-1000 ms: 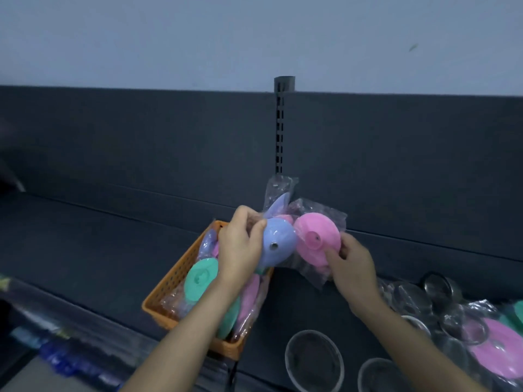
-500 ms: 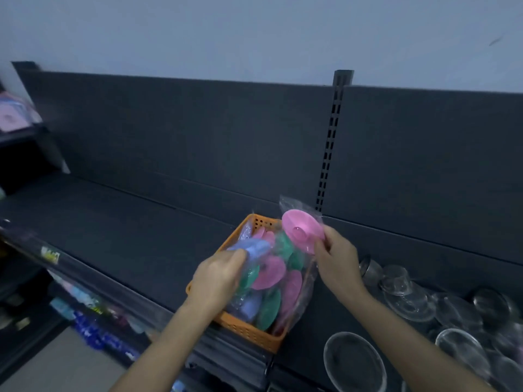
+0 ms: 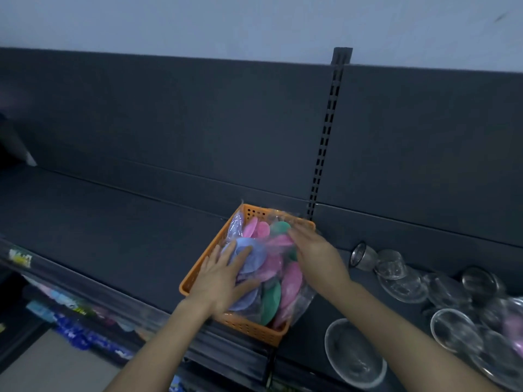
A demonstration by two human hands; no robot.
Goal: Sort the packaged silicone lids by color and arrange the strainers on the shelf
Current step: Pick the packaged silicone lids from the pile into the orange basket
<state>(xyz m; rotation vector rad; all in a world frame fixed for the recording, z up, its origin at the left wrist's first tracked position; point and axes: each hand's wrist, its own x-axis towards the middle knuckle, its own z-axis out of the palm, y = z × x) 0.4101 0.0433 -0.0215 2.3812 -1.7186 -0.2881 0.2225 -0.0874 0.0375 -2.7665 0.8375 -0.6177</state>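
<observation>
Left hand [image 3: 219, 281] flat and spread, fingers pressing down on a blue lid [image 3: 249, 257] in its clear bag. Right hand [image 3: 314, 256] flat too, fingers out straight, resting on the crinkly bags on the far right side of the orange basket [image 3: 195, 274]. Not pinching anything, just patting. Inside the basket: pink, green and blue packaged silicone lids [image 3: 271, 278], standing on edge, packed close. Probably very light, soft and bendy, not easy to break. Slippery plastic bags though, so likely to slide. Best to pinch a bag by its loose top edge, or grab one lid by its rim. Basket on the dark shelf [image 3: 113, 236], at its front edge, so easy to knock off. Right of the basket: shiny strainers [image 3: 363, 256] and clear round bowls [image 3: 353, 355], close together, some near the right arm. Left of the basket: bare shelf.
</observation>
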